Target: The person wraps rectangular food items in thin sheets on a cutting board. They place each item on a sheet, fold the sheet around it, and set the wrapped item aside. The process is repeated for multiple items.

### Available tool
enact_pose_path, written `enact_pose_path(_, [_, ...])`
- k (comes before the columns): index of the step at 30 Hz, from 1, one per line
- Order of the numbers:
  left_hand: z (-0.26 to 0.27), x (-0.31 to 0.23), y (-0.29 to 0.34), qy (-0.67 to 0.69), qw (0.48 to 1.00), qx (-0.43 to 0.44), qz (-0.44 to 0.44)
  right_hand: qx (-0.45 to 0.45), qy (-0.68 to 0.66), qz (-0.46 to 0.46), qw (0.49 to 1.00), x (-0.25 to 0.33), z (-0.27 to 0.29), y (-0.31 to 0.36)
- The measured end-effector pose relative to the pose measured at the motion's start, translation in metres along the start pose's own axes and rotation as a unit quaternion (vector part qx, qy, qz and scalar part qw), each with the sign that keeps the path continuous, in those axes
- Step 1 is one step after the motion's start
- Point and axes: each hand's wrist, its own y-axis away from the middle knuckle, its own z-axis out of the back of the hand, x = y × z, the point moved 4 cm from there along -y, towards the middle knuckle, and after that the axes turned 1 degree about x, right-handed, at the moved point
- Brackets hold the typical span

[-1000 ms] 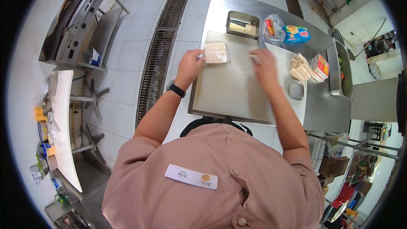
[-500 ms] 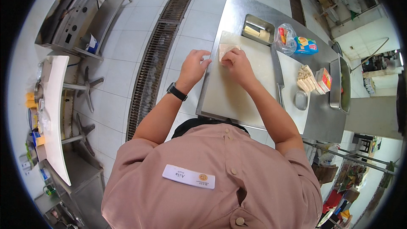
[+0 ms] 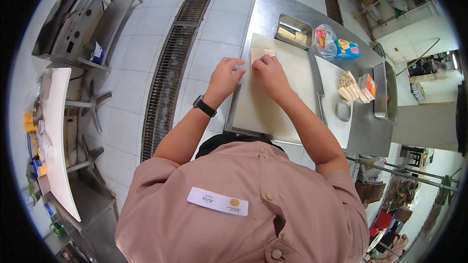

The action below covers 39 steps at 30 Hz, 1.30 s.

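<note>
On the white cutting board point(image 3: 287, 95), near its far left corner, lies a pale, thin square wrapper point(image 3: 261, 52). The curled, closed fingers of my right hand point(image 3: 271, 75) are on its near edge; the fingertips are partly hidden. My left hand point(image 3: 225, 80), with a dark watch on the wrist, hovers just left of the board. Its thumb and fingers are apart and nothing shows between them. Beyond the board, a steel tray point(image 3: 308, 45) holds pale yellow sticks, probably cheese. A knife point(image 3: 319, 98) lies along the board's right side.
Right of the knife, several pale rolls point(image 3: 347, 86) lie on a second white board point(image 3: 336, 127), beside a red-and-white box point(image 3: 366, 87) and a small metal dish point(image 3: 343, 111). Farther off are a plastic bag point(image 3: 325, 43), a blue box point(image 3: 347, 49) and a deep steel pan point(image 3: 386, 92).
The view has shifted slightly. My right fingers have curled in closer at the wrapper's near edge, and more of the sheet shows beyond them. My left hand stays nearly in place.
</note>
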Motion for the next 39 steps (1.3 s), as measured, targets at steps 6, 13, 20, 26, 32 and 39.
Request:
enact_pose_path(6, [-0.006,0.001,-0.002,0.023,1.0,0.002,-0.014,0.014,-0.073,-0.08,0.994,-0.007,0.006,-0.004])
enact_pose_path(13, [-0.018,0.001,-0.006,0.032,0.999,0.005,-0.021,0.031,-0.142,-0.175,0.974,-0.022,0.006,-0.01])
enact_pose_path(20, [-0.034,0.003,-0.015,0.03,0.999,-0.035,-0.026,-0.054,-0.247,-0.297,0.921,-0.054,0.0,-0.015])
enact_pose_path(26, [-0.036,0.006,-0.015,0.034,0.999,-0.025,-0.001,-0.159,-0.572,-0.416,0.689,-0.095,0.03,-0.008])
enact_pose_path(32, [-0.033,-0.054,-0.023,0.085,0.98,-0.065,-0.169,-0.125,-0.674,-0.358,0.634,-0.079,0.087,0.02])
enact_pose_path(39, [-0.089,-0.066,-0.016,0.331,0.906,0.255,0.068,-0.082,-0.528,-0.415,0.737,-0.064,0.078,0.095])
